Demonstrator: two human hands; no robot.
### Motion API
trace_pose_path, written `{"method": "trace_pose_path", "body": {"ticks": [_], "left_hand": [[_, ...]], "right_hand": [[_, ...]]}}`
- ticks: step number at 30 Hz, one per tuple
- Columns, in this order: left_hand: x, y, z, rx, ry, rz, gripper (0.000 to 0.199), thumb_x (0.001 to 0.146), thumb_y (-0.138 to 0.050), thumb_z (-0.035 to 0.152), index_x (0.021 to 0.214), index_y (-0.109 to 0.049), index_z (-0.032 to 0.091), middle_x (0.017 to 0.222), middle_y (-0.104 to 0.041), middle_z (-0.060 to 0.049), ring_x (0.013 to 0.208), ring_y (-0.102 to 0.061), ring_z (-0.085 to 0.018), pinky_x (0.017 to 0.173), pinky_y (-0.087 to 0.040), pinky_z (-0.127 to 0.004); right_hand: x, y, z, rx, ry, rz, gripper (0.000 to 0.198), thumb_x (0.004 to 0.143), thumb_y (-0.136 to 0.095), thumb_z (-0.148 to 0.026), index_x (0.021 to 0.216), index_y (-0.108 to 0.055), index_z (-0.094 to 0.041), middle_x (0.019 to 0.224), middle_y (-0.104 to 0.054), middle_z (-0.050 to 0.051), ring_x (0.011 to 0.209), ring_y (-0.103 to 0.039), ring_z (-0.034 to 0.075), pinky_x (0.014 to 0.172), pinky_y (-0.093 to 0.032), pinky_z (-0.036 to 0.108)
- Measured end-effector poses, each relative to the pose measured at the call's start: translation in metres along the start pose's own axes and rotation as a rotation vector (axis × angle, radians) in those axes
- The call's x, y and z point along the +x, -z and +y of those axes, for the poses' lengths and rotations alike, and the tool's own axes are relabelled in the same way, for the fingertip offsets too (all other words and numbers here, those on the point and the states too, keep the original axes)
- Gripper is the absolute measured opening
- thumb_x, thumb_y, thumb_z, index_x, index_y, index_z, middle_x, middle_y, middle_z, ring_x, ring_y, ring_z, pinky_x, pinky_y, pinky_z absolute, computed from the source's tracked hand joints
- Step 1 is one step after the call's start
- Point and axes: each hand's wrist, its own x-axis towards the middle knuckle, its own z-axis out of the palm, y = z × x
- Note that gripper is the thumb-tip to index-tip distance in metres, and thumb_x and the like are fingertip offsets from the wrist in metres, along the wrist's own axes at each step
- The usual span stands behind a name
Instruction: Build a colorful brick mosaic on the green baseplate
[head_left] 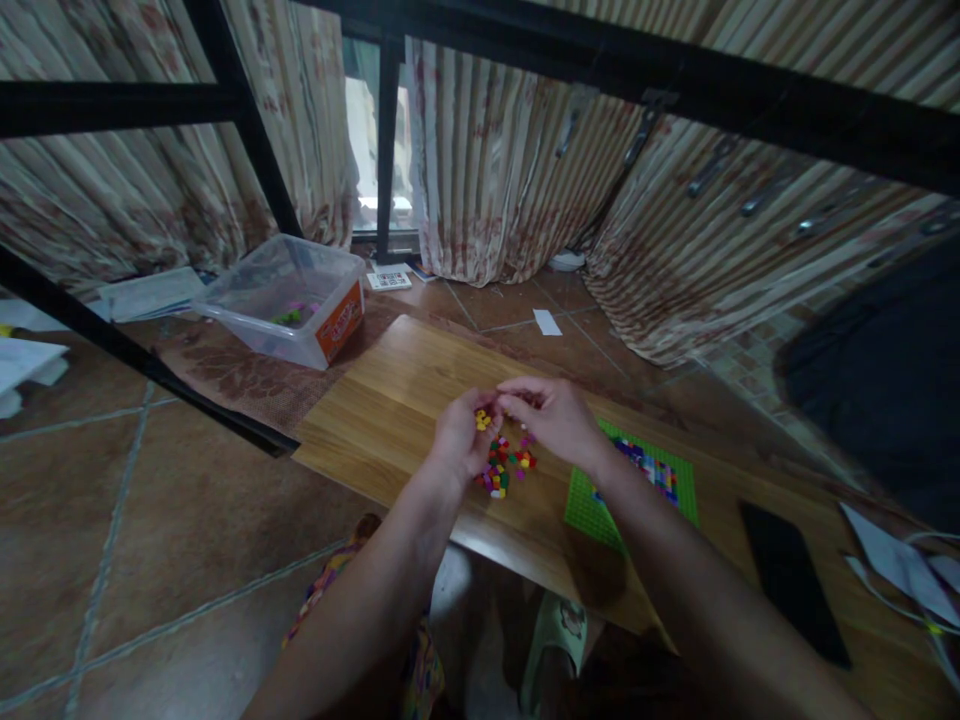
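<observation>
My left hand [461,430] is cupped with several small yellow toy bricks [482,420] in its palm. Close beside it, my right hand [551,415] is closed, thumb and fingertips pinched together above the left fingers. What the pinch holds, if anything, is too small to make out. Below both hands, a loose pile of small coloured toy bricks [496,468] lies on the wooden table. Partly behind my right forearm is a green baseplate [585,512], with rows of coloured bricks [651,466] set on it.
A clear plastic box [262,305] with an orange label stands past the table's [375,390] far left end. A black phone-like slab [795,580] and white cables [892,590] lie on the right. Black metal bars [255,140] cross in front of curtains. A green slipper [551,640] shows below.
</observation>
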Motion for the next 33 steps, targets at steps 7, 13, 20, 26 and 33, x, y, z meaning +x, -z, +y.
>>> {"method": "trace_pose_path", "body": {"ticks": [7, 13, 20, 26, 33], "left_hand": [[0.000, 0.005, 0.020, -0.064, -0.146, 0.119, 0.010, 0.076, -0.051, 0.007, 0.070, -0.055, 0.014, 0.066, -0.056, 0.001, 0.057, -0.051, -0.004, 0.053, -0.037, -0.014], [0.000, 0.004, 0.022, -0.047, -0.154, 0.099, 0.008, 0.076, -0.052, 0.010, 0.070, -0.058, 0.012, 0.066, -0.057, 0.000, 0.055, -0.050, -0.005, 0.052, -0.037, -0.015], [-0.004, 0.002, 0.018, 0.059, -0.121, 0.096, 0.010, 0.075, -0.052, 0.013, 0.067, -0.057, 0.013, 0.063, -0.056, 0.000, 0.051, -0.049, -0.006, 0.050, -0.036, -0.017], [-0.006, 0.002, 0.011, 0.050, 0.006, 0.064, 0.020, 0.083, -0.047, 0.018, 0.065, -0.055, 0.014, 0.063, -0.057, -0.002, 0.055, -0.054, -0.009, 0.056, -0.044, -0.021], [-0.002, 0.004, 0.022, -0.048, -0.145, 0.131, 0.015, 0.079, -0.048, 0.011, 0.066, -0.056, 0.013, 0.064, -0.056, -0.001, 0.055, -0.052, -0.006, 0.054, -0.040, -0.017]], "right_hand": [[0.003, -0.020, 0.042, -0.575, 0.004, -0.023, 0.014, 0.085, -0.060, -0.022, 0.088, -0.073, -0.021, 0.091, -0.068, 0.008, 0.090, -0.060, 0.021, 0.085, -0.044, 0.034], [0.002, -0.027, 0.047, -0.691, 0.054, -0.069, 0.014, 0.088, -0.059, -0.028, 0.087, -0.070, -0.021, 0.092, -0.065, 0.008, 0.093, -0.055, 0.023, 0.085, -0.042, 0.034], [-0.001, -0.019, 0.037, -0.649, 0.073, -0.055, 0.015, 0.089, -0.055, -0.024, 0.081, -0.067, -0.019, 0.092, -0.064, 0.008, 0.093, -0.055, 0.023, 0.085, -0.042, 0.035], [0.004, -0.011, 0.005, -0.279, 0.177, 0.015, 0.019, 0.092, -0.051, -0.024, 0.091, -0.070, -0.021, 0.097, -0.066, 0.005, 0.096, -0.059, 0.018, 0.088, -0.043, 0.031], [0.012, -0.021, 0.026, -0.464, 0.115, -0.119, 0.017, 0.087, -0.057, -0.016, 0.089, -0.074, -0.021, 0.094, -0.067, 0.007, 0.093, -0.058, 0.021, 0.086, -0.043, 0.034]]}}
